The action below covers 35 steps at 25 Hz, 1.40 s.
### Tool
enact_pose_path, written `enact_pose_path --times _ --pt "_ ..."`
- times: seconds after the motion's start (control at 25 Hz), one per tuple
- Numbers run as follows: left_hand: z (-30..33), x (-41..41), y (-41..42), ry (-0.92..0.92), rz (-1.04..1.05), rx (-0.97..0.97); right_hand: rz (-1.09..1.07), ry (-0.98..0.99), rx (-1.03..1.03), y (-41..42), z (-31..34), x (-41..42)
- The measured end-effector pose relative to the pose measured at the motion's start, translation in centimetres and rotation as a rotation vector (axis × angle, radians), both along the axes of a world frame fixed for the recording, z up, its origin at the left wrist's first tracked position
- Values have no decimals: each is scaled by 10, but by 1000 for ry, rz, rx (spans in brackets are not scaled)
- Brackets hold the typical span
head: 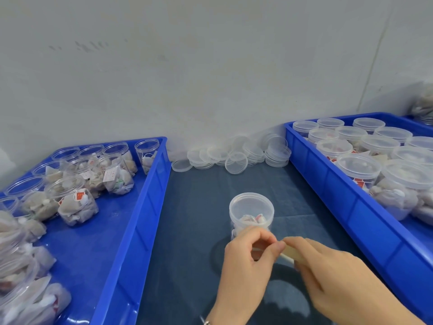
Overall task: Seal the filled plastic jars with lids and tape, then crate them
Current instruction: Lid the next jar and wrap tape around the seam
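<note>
lidded jar (pixel 251 213) upright on the dark worktop (pixel 187 231), directly ahead of both hands and just beyond the fingertips, long axis vertical, lid already seated on top, tea bags visible inside

left hand (pixel 248 256) nearer, curled and overlapping the jar's lower wall, thumb and forefinger pinching what looks like the free end of the tape strip (pixel 289 253); right hand (pixel 328 273) just beside it, fingers closed round the other end of the pale strip, though blur hides exactly how

judged from this: tape stretched between the hands below the lid rim, so next move probably a short lift forward to meet the lid seam; no obstacle between hands and jar

left blue crate (pixel 145 219) holding open filled jars (pixel 77 205) without lids, well apart to the left; right blue crate (pixel 328 184) holding sealed jars (pixel 358 170), well apart to the right; loose spare lids (pixel 234 153) heaped against the wall behind, between the two crates; bracelet or watch band at the left wrist, barely in view
</note>
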<state>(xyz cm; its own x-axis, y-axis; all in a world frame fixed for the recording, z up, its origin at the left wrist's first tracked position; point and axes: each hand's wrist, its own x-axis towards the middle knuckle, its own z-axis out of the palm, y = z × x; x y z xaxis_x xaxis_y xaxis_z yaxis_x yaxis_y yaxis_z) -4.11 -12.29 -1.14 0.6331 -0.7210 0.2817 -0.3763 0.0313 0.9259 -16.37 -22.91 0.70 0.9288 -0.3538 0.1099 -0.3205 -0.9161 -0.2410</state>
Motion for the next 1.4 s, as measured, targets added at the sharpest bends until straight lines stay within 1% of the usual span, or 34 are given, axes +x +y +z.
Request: enact_pose_path --times 0.04,0.12,0.16,0.2,0.24,0.32,0.36,0.4,0.44,0.52,0.56,0.6,0.64,0.68,0.8,0.88,1.0,1.12,1.4 --pt "4 1 -1 -94 3 -22 81 -68 185 -5 -2 -5" --pt "15 2 -1 -248 -23 -51 194 -176 746 -7 -3 -11" --pt "21 3 -1 -284 -49 -74 212 -248 974 -8 -10 -12" --pt "28 3 0 -313 -79 -93 181 -303 1095 -9 -19 -13" --pt "33 4 2 -355 -102 -106 143 -355 1113 -10 -26 -14" --pt "40 8 6 -466 -93 -130 106 -429 1006 -7 -24 -19" --pt "41 12 10 -487 -73 -150 111 -463 886 -6 -16 -21" --pt "40 17 13 -486 -45 -181 100 -467 701 -7 -6 -22" --pt "37 22 16 -484 -5 -217 52 -431 466 -10 2 -22" --pt "23 30 20 -456 76 -262 -178 -271 -77 -10 14 -17" --pt "13 31 20 -401 112 -267 -291 -208 -283 -11 17 -13" --pt "0 32 17 -317 151 -264 -328 -171 -376 -13 16 -8" --pt "-14 33 14 -212 199 -260 -328 -103 -334 -14 15 -5" --pt "-28 34 11 -106 246 -256 -287 -87 -277 -14 12 -3" --pt "-55 36 6 142 299 -275 -178 -137 -326 -17 -7 4" --pt "-63 37 6 231 281 -314 -186 -140 -358 -21 -13 11" --pt "-64 41 7 255 234 -337 -214 -164 -383 -24 -14 18" --pt "-62 46 8 239 200 -354 -197 -187 -403 -28 -16 23" --pt "-64 54 3 246 195 -370 -190 -185 -391 -29 -17 29"
